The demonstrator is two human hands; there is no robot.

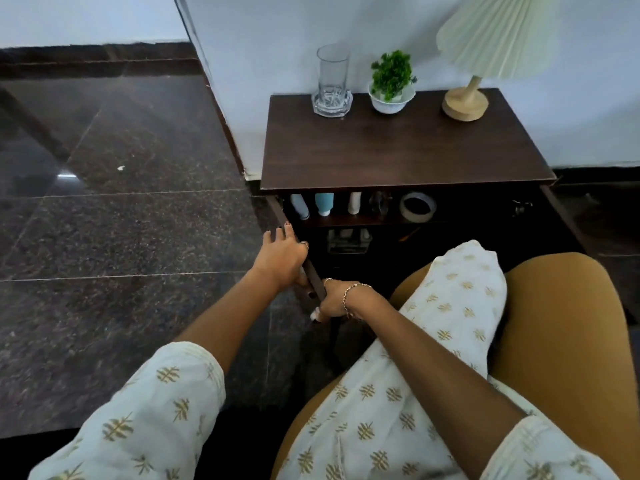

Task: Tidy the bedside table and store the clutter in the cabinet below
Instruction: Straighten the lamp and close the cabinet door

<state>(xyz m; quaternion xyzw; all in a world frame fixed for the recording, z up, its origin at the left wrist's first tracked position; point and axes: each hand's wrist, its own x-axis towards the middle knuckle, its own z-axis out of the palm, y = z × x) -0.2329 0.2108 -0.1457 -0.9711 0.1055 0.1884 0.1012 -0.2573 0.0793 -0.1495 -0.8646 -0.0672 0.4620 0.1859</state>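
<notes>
The dark wooden bedside table (pixel 398 150) stands against the white wall, its cabinet below open. The left cabinet door (pixel 313 271) swings out edge-on toward me. My left hand (pixel 282 258) lies along the door's outer face with fingers stretched forward and the thumb under the edge. My right hand (pixel 337 301) grips the door's near edge. On the upper shelf inside stand tubes and small bottles (pixel 323 204) and a roll of tape (pixel 418 206). A clear box (pixel 348 240) sits on the lower shelf.
On the tabletop stand a tall glass on a glass coaster (pixel 333 83), a small potted plant (pixel 392 84) and a lamp (pixel 465 103) with a pleated shade. The right cabinet door (pixel 562 216) is also swung out. My knees (pixel 554 323) are close to the cabinet. Polished dark floor lies left.
</notes>
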